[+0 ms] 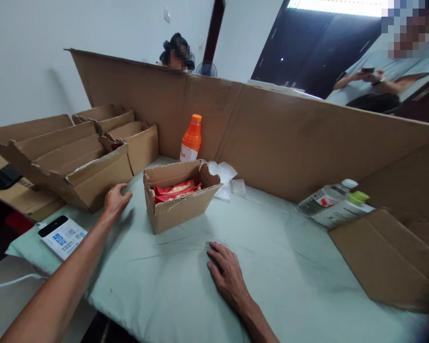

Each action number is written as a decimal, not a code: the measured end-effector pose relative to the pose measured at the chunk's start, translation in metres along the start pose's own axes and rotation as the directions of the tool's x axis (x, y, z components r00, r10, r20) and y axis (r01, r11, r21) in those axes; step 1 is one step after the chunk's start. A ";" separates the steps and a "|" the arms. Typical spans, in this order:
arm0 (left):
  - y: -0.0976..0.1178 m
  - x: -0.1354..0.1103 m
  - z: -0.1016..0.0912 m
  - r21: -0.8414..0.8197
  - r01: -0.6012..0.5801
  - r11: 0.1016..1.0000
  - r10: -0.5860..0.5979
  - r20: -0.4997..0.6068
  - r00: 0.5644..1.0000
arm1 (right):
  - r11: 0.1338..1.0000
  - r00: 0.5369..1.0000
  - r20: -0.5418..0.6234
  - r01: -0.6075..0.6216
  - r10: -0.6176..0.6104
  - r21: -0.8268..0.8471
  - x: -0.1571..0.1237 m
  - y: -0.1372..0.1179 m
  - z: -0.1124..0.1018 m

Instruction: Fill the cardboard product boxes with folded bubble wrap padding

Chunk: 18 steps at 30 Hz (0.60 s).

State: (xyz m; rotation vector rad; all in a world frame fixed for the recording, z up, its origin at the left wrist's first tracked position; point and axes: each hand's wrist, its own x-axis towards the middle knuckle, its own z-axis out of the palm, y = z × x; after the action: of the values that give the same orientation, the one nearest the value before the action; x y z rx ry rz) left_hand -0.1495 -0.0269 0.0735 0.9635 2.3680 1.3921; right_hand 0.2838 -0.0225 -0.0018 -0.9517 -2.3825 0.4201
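In front of me stands an open cardboard box (pixel 178 214) with red packets (pixel 177 190) lying inside it. To its left is my left hand (pixel 117 201), thumb and fingers apart, beside the front of a divided cardboard organizer (pixel 103 176); whether it touches the cardboard I cannot tell. My right hand (pixel 228 269) rests on the pale green cloth (pixel 271 257), nearer to me than the box, its fingers loosely spread and nothing in them.
Behind the box are an orange bottle (pixel 191 138) and bubble wrap (pixel 221 174). A tall cardboard screen (pixel 264 138) borders the back. Clear and white bottles (pixel 332 197) lie at right by a cardboard piece (pixel 386 257). A white device (pixel 62 236) lies left. Two people are beyond the screen.
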 end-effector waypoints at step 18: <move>-0.009 -0.117 0.001 -0.296 0.011 0.955 0.036 0.155 0.987 | 0.827 0.967 -0.005 -0.215 0.255 0.520 0.133 -0.051 -0.017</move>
State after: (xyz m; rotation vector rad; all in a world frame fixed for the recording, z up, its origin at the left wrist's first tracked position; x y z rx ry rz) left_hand -0.0642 -0.1045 0.0509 0.9654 1.9713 1.5553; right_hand 0.1859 0.0373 0.0838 -0.9777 -1.9252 1.0414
